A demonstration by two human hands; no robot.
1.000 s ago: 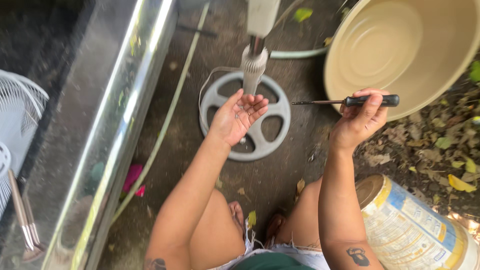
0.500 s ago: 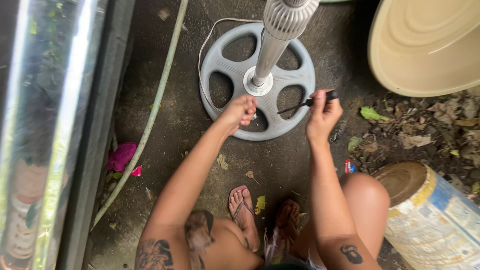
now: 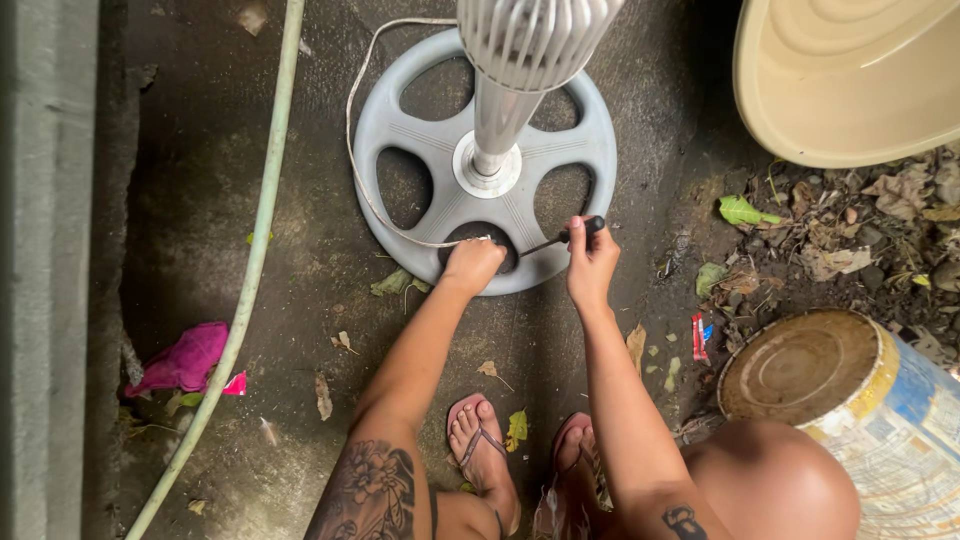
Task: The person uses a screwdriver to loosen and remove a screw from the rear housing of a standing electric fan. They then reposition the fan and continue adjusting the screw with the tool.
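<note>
A grey round fan base [image 3: 400,130] with spoke holes lies on the wet ground, its pole [image 3: 495,125] rising toward me. My left hand [image 3: 473,265] presses on the base's near rim, fingers curled, beside the white cord [image 3: 352,150]. My right hand [image 3: 592,262] grips a black-handled screwdriver [image 3: 565,238] whose tip points left at the rim of the base next to my left hand.
A pale hose [image 3: 258,230] runs down the left beside a concrete ledge [image 3: 50,270]. A beige basin [image 3: 850,80] sits top right, a rusty-lidded tin can [image 3: 810,370] lower right, a pink rag [image 3: 185,358] at left. Dead leaves litter the right side.
Both hands have come down from the fan's pole to the near rim of the base. The view has moved closer and lower over the base.
</note>
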